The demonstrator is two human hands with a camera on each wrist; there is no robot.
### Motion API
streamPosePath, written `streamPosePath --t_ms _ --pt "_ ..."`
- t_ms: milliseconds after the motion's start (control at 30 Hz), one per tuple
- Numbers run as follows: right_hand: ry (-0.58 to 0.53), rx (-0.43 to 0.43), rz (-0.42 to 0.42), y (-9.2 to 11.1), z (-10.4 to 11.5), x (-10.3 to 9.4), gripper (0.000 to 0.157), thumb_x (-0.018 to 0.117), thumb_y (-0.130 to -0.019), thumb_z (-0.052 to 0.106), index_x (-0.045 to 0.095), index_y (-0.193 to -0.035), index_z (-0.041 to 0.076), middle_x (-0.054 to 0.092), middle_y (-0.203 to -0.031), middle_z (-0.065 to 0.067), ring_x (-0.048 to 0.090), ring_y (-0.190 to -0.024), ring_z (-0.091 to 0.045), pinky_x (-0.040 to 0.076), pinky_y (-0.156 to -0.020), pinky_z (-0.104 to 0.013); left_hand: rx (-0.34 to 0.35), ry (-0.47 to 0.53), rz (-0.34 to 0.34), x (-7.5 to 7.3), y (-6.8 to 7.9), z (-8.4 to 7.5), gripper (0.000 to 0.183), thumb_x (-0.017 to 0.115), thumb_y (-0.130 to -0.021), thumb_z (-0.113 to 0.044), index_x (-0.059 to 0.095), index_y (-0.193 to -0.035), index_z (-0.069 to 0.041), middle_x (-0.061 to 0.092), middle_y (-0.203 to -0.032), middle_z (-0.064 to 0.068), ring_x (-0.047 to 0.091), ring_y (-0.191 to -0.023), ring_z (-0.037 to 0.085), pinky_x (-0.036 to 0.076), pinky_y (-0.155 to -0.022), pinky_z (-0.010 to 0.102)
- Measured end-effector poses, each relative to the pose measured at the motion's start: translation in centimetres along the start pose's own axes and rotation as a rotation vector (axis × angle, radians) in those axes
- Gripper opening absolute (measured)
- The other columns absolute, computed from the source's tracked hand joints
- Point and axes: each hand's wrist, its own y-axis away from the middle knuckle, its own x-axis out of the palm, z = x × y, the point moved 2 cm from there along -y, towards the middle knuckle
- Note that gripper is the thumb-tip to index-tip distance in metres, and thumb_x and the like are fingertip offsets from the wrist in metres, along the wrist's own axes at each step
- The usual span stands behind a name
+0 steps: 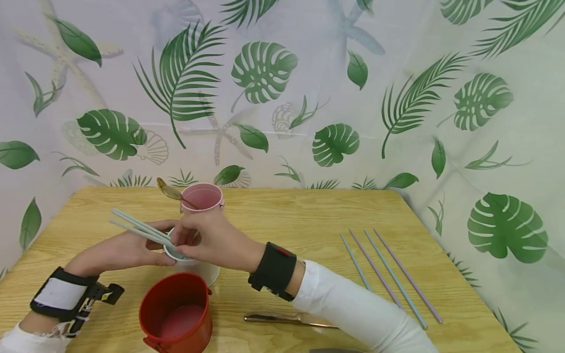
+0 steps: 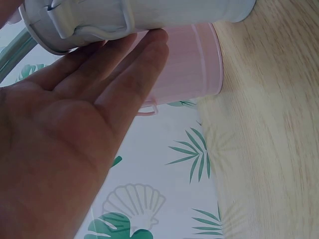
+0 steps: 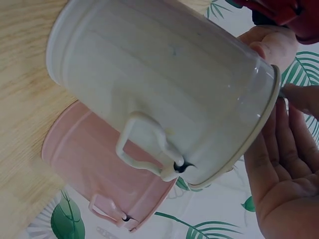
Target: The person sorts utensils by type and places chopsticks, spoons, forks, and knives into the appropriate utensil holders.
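My left hand [image 1: 128, 248] holds the white bucket [image 1: 204, 270] near its rim, thumb at the front, fingers behind. In the left wrist view those fingers lie along the side of the white bucket [image 2: 164, 15]. At its mouth, my right hand [image 1: 212, 238] pinches pale green chopsticks [image 1: 139, 226], whose long ends point left over the left hand. Their other ends are hidden by the right hand and the rim. Right behind stands a pink bucket [image 1: 203, 196] with a golden spoon [image 1: 168, 189] leaning out of it.
A red bucket [image 1: 175, 311] stands at the front, close to both forearms. Under the right forearm lies a knife [image 1: 273, 317], its far end partly covered. Blue chopsticks [image 1: 393, 274] and purple chopsticks [image 1: 408, 275] lie side by side on the right of the wooden table [image 1: 300, 215].
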Motion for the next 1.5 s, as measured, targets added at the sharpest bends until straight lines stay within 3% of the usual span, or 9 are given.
streamPosePath --t_ms 100,200,533,767,1033,1200,1367,1500 --pt "0.017 0.0 0.046 -0.19 -0.01 0.12 0.012 0.077 -0.09 0.0 0.071 -0.1 0.004 0.071 -0.092 -0.003 0.062 -0.08 0.001 0.055 -0.079 -0.013 -0.03 -0.037 -0.001 0.01 0.09 -0.04 0.077 0.08 -0.091 -0.029 0.042 -0.153 -0.002 0.064 -0.137 0.011 0.059 -0.123 0.031 0.054 -0.094 0.033" --pt "0.017 0.006 0.08 -0.37 -0.02 0.26 0.01 0.075 -0.091 0.0 0.07 -0.098 0.005 0.069 -0.09 -0.002 0.061 -0.078 0.002 0.054 -0.077 -0.012 -0.048 -0.037 0.012 0.07 0.16 -0.11 0.075 0.08 -0.092 -0.03 0.044 -0.152 -0.003 0.066 -0.132 0.008 0.061 -0.117 0.028 0.055 -0.091 0.029" --pt "0.113 0.057 0.131 -0.77 0.05 0.5 0.01 0.076 -0.092 0.004 0.069 -0.097 0.008 0.069 -0.087 0.003 0.06 -0.077 0.005 0.051 -0.077 -0.008 -0.052 -0.003 0.038 0.05 0.02 -0.12 0.064 0.077 -0.094 -0.026 0.047 -0.146 -0.004 0.068 -0.121 0.008 0.064 -0.106 0.026 0.057 -0.086 0.032" --pt "0.144 0.087 0.145 -0.8 0.0 0.56 0.008 0.076 -0.093 0.006 0.071 -0.098 0.008 0.071 -0.088 0.005 0.063 -0.08 0.007 0.051 -0.079 -0.007 -0.032 -0.061 0.038 -0.03 0.07 -0.12 0.066 0.078 -0.093 -0.029 0.047 -0.147 -0.007 0.07 -0.12 0.003 0.066 -0.104 0.017 0.057 -0.085 0.028" --pt "0.125 0.108 0.139 -0.58 0.07 0.37 0.008 0.078 -0.092 0.008 0.075 -0.1 0.006 0.073 -0.09 0.003 0.063 -0.081 0.008 0.051 -0.081 -0.006 -0.044 -0.038 0.025 -0.06 0.18 -0.15 0.079 0.079 -0.092 -0.029 0.039 -0.155 -0.002 0.065 -0.135 0.011 0.062 -0.118 0.03 0.055 -0.09 0.027" --pt "0.123 0.091 0.135 -0.52 0.15 0.15 0.008 0.077 -0.093 0.008 0.077 -0.101 0.007 0.073 -0.09 0.004 0.062 -0.081 0.007 0.051 -0.08 -0.007 -0.052 -0.038 0.023 -0.04 0.32 -0.33 0.081 0.079 -0.093 -0.029 0.037 -0.155 0.0 0.064 -0.137 0.013 0.063 -0.119 0.027 0.056 -0.09 0.028" --pt "0.135 0.093 0.129 -0.48 0.17 -0.12 0.009 0.078 -0.093 0.009 0.078 -0.102 0.008 0.073 -0.091 0.006 0.059 -0.082 0.003 0.051 -0.077 -0.008 0.002 -0.018 0.024 0.06 0.11 -0.33 0.077 0.08 -0.092 -0.026 0.041 -0.154 -0.001 0.064 -0.138 0.013 0.063 -0.12 0.027 0.056 -0.092 0.03" --pt "0.124 0.102 0.135 -0.37 0.12 -0.21 0.011 0.078 -0.093 0.009 0.078 -0.104 0.008 0.073 -0.092 0.006 0.06 -0.081 0.003 0.051 -0.078 -0.008 0.042 0.017 0.023 0.02 0.02 -0.3 0.075 0.079 -0.093 -0.02 0.041 -0.153 0.001 0.06 -0.142 0.019 0.061 -0.124 0.034 0.057 -0.096 0.039"
